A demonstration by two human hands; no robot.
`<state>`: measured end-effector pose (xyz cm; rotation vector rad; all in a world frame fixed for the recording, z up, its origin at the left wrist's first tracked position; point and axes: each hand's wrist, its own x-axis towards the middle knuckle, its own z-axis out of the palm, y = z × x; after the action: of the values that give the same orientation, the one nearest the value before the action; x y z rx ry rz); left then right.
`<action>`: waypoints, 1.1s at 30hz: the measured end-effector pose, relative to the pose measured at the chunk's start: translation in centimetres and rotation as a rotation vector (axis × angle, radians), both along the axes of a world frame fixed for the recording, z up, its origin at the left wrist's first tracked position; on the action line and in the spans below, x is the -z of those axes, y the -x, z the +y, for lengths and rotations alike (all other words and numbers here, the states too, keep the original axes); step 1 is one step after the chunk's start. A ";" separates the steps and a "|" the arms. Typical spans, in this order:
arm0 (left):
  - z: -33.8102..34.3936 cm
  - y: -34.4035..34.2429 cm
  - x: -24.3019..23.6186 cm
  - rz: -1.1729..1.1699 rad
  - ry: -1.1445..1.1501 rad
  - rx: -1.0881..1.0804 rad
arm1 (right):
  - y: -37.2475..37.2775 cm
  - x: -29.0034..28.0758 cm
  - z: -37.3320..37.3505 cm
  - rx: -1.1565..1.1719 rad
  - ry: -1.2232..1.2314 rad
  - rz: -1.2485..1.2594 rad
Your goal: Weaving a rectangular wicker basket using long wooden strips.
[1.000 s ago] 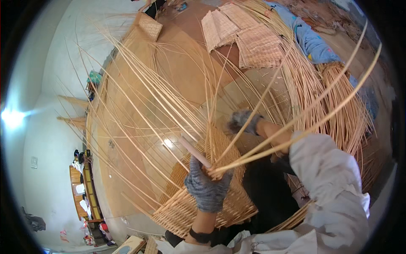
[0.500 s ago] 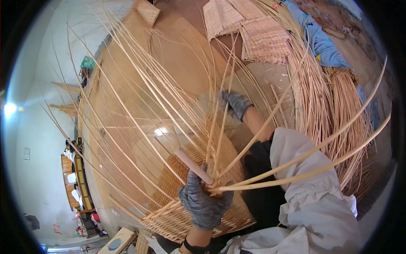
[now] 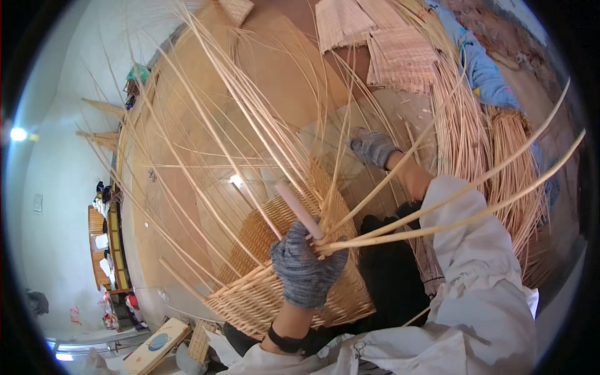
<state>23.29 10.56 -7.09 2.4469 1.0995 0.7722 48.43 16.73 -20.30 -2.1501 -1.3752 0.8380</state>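
Note:
A half-woven wicker basket (image 3: 275,294) rests tilted against my lap, its long uncut willow rods (image 3: 250,112) fanning up and outward. My left hand (image 3: 306,265), in a grey knit glove, grips its rim at the corner. Beside that thumb stands a thick, smooth peeled stick (image 3: 300,209). Several stout rods (image 3: 450,228) bend away to the right from this corner. My right hand (image 3: 373,149), gloved likewise, is raised beyond the basket with its fingers curled, just right of some upright rods. Whatever it may hold is too small or hidden to make out.
Bundles of willow rods (image 3: 462,144) lie on the floor to the right, next to blue cloth (image 3: 490,72). Flat woven panels (image 3: 400,53) lie at the far side. A wooden bench (image 3: 100,247) stands by the left wall, and a pale box (image 3: 156,344) lies at lower left.
My right hand has shifted rightward, away from the upright rods. The left hand keeps its grip at the corner, which sits slightly higher in view. The whole view has turned a little.

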 end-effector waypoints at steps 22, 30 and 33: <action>-0.9 13.0 -2.5 0.034 -0.155 -0.198 | 21.3 -13.2 -2.4 0.113 -0.342 -0.322; 0.5 28.7 2.9 -0.547 0.557 -0.563 | 19.4 -12.5 -4.0 0.129 -0.620 0.198; -1.3 28.4 3.8 -0.648 0.499 -0.514 | 18.6 -12.9 -4.5 0.430 -0.391 0.611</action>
<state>-5.12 9.26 -10.92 1.3619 1.4271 1.1561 29.78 12.24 -7.43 -1.6050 -0.6656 0.8627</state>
